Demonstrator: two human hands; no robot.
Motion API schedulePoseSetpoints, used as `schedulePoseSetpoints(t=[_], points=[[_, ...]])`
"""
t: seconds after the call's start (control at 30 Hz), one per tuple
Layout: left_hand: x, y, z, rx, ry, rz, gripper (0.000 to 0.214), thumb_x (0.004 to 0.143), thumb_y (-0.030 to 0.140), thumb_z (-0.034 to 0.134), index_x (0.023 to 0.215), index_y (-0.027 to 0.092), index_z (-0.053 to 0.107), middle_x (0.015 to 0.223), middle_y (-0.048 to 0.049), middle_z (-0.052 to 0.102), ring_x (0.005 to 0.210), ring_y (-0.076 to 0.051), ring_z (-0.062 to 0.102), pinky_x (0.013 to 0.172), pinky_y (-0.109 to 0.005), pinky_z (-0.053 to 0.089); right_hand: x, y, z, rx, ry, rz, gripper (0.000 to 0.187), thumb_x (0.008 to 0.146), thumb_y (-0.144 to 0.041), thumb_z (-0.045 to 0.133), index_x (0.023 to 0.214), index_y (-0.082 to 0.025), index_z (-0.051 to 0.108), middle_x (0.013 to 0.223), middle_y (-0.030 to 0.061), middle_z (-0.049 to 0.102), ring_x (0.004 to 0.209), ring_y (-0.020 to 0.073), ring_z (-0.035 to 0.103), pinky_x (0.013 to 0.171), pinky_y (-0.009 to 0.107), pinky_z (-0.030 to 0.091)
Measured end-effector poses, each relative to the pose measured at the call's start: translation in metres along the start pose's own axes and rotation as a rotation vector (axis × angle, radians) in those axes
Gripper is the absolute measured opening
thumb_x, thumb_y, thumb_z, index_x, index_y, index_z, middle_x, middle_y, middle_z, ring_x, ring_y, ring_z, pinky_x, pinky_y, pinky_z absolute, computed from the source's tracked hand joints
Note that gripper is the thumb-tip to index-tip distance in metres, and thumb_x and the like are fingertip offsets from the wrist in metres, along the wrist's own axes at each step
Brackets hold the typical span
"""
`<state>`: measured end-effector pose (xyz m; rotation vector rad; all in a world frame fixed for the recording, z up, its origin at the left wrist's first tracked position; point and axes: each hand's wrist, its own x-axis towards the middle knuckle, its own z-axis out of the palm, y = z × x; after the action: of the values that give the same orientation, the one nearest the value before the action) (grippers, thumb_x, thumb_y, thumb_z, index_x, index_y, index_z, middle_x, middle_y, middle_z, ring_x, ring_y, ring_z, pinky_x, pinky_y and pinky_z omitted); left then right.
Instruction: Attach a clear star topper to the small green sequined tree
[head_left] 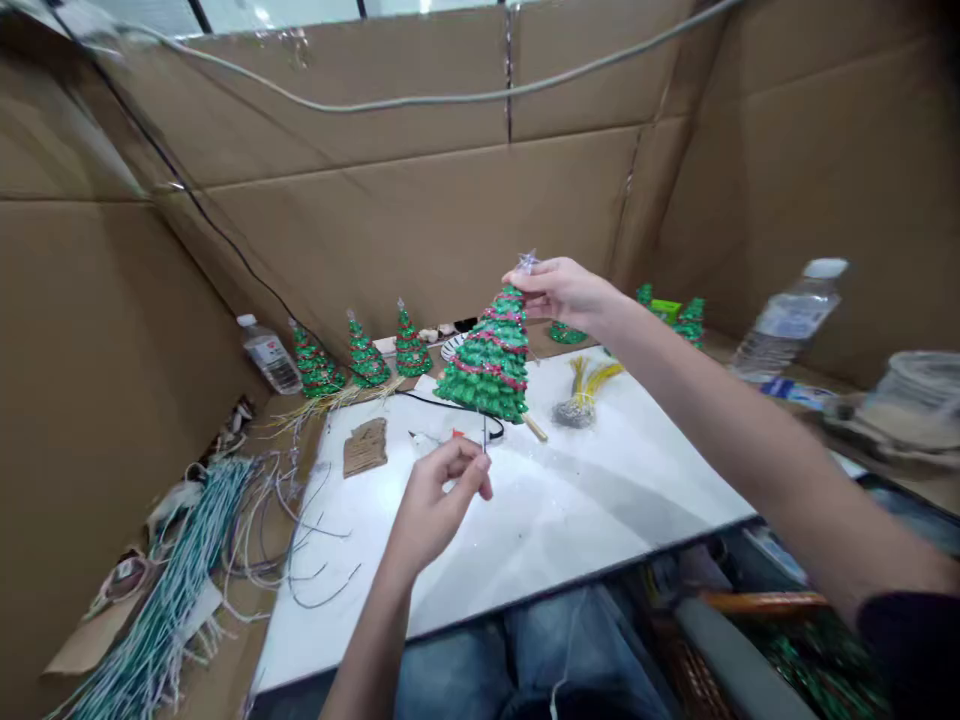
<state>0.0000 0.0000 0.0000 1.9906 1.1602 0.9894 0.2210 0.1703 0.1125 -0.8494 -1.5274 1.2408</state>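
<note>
A small green Christmas tree (487, 355) with pink garland is held up over the white board, tilted a little. My right hand (559, 288) is closed round its top, just under a clear star (527, 260). Below the tree's base, my left hand (442, 490) pinches a thin dark wire (484, 437) between thumb and fingers. Whether this wire joins the tree's underside, I cannot tell. A wooden-looking stick (535, 428) shows beside the base, and a black cable (427, 400) runs behind the tree.
More small trees (367, 362) stand along the back left. On the white board (570, 520) lie a corrugated cardboard piece (365, 447) and a yellow-tied wire bundle (577, 405). Teal strands (195, 550) lie left; plastic bottles (787, 318) stand both sides. Cardboard walls (375, 220) enclose the bench.
</note>
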Motion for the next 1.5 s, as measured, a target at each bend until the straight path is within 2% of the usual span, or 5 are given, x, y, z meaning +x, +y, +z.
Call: schedulePoseSetpoints(t=[0.33, 0.63, 0.93, 1.1, 1.5], points=[[0.024, -0.075, -0.025, 0.379, -0.148, 0.026, 0.015, 0.086, 0.022, 0.049, 0.079, 0.017, 0.06, 0.074, -0.002, 0.065, 0.072, -0.016, 0.061, 0.067, -0.025, 0.045, -0.018, 0.011, 0.014, -0.195, -0.269, -0.07, 0.037, 0.073, -0.037, 0.072, 0.102, -0.014, 0.067, 0.085, 0.0054, 0.069, 0.061, 0.0088, 0.062, 0.052, 0.018, 0.052], [0.043, -0.086, -0.015, 0.843, -0.233, 0.214, 0.022, 0.088, 0.012, 0.044, 0.085, 0.017, 0.066, 0.08, -0.0065, 0.067, 0.08, -0.021, 0.063, 0.1, -0.05, 0.035, -0.054, 0.05, 0.03, -0.349, -0.51, -0.168, 0.044, 0.077, -0.037, 0.066, 0.113, -0.011, 0.062, 0.08, 0.0049, 0.069, 0.071, 0.0124, 0.064, 0.061, 0.024, 0.053], [0.067, -0.102, 0.002, 1.031, -0.249, 0.404, 0.018, 0.079, 0.007, 0.053, 0.087, 0.017, 0.066, 0.084, -0.0073, 0.066, 0.089, -0.023, 0.061, 0.104, -0.049, 0.035, -0.078, 0.08, 0.035, -0.401, -0.455, -0.256, 0.038, 0.078, -0.032, 0.066, 0.11, -0.011, 0.063, 0.092, 0.0075, 0.071, 0.08, 0.0138, 0.067, 0.067, 0.024, 0.053], [0.07, -0.107, 0.008, 1.038, -0.192, 0.432, 0.018, 0.079, 0.006, 0.052, 0.084, 0.017, 0.066, 0.081, -0.0073, 0.066, 0.087, -0.022, 0.061, 0.103, -0.046, 0.036, -0.085, 0.078, 0.042, -0.525, -0.385, -0.348, 0.036, 0.078, -0.031, 0.066, 0.108, -0.013, 0.059, 0.087, 0.0043, 0.071, 0.073, 0.0119, 0.066, 0.063, 0.022, 0.053], [0.072, -0.11, 0.017, 0.85, -0.037, 0.413, 0.023, 0.081, 0.011, 0.054, 0.101, 0.019, 0.063, 0.11, -0.0103, 0.063, 0.108, -0.023, 0.054, 0.101, -0.043, 0.039, -0.088, 0.066, 0.046, -0.458, -0.347, -0.297, 0.024, 0.084, -0.035, 0.06, 0.091, -0.013, 0.059, 0.086, 0.005, 0.065, 0.071, 0.0098, 0.06, 0.059, 0.02, 0.05]])
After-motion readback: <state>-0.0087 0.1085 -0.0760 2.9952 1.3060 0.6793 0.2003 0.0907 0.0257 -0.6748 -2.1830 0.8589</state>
